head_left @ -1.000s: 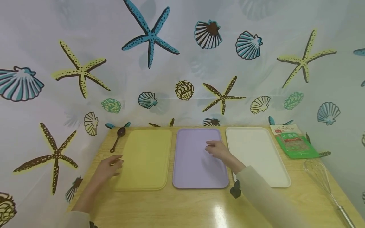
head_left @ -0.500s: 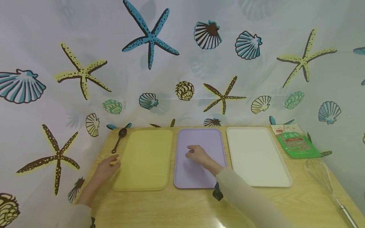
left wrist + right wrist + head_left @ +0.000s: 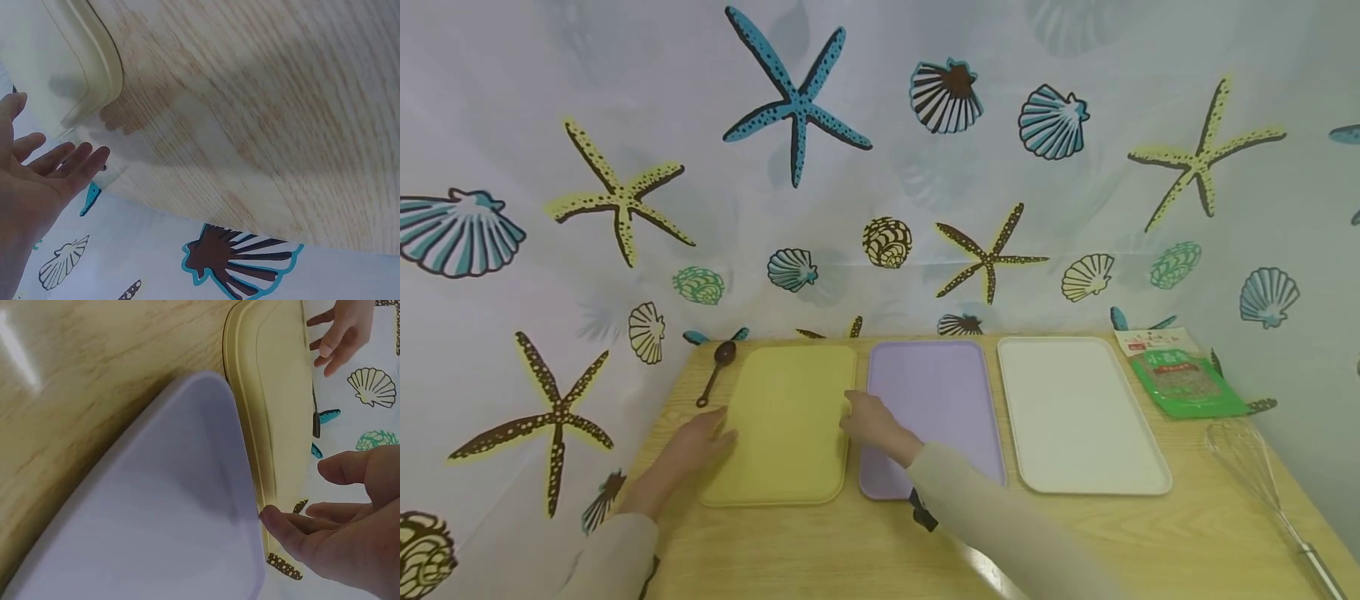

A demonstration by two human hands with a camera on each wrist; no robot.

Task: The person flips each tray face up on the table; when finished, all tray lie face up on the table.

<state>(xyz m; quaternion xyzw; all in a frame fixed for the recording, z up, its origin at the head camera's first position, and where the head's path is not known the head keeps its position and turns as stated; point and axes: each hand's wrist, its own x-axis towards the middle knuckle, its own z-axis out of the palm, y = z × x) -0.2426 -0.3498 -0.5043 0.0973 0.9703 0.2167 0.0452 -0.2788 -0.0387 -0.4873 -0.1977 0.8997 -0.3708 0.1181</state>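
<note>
A yellow tray [image 3: 788,433] lies at the left of the wooden table. Beside its left edge is my left hand [image 3: 694,440], its fingers loosely extended and holding nothing; the left wrist view shows this hand [image 3: 40,172] palm up near the tray's corner. My right hand [image 3: 876,423] is over the gap between the yellow tray and the purple tray [image 3: 936,392], fingertips right at the yellow tray's right edge. In the right wrist view, the fingers [image 3: 284,531] are relaxed, thumb apart, close to the yellow tray's rim [image 3: 245,412].
To the right lies a white tray [image 3: 1082,417], and past it a green-and-white packet [image 3: 1182,379]. A whisk [image 3: 1273,504] rests along the table's right side. A dark spoon [image 3: 717,369] lies at the back left. The patterned curtain [image 3: 880,167] borders the table.
My right hand has moved left, from over the purple tray to the yellow tray's right edge. My left hand has shifted slightly and now sits closer to the tray's left edge.
</note>
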